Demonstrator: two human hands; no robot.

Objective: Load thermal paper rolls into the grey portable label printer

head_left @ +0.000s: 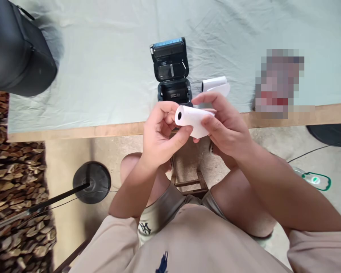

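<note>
Between my two hands is a white paper roll with a dark core at its left end and a loose flap hanging down. My left hand pinches its left part, thumb in front and fingers behind. The right end is held by my right hand, its thumb pressed on the paper and its index finger raised. Just beyond my hands a black portable printer stands on the cloth, its lid swung up and its paper bay exposed. Right of the printer lies a second white paper roll, partly unrolled.
A pale green cloth covers the table, which has a wooden front edge. A black bag-like object stands at the left, and a blurred-out item lies at the right. Below are a round stand base and stacked firewood.
</note>
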